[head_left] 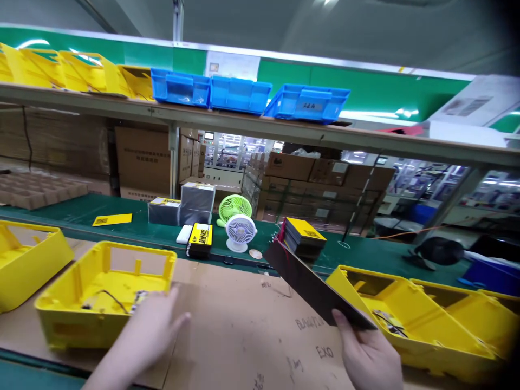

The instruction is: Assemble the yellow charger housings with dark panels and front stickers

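My left hand is over the right side of a yellow plastic housing, its thumb and index finger apart. Dark wire and small white parts lie inside the housing by my fingertips, some of which are hidden. In my right hand is a thin dark rectangular panel, pinched at its lower end and tilted up to the left. Something thin and red shows near its far end. Behind that end stands a stack of yellow-topped dark pieces. Brown cardboard with handwriting covers the bench between my hands.
More yellow housings stand at the left and the right, wires inside the right one. Behind are a white fan, a green fan and grey boxes. Blue bins line the overhead shelf.
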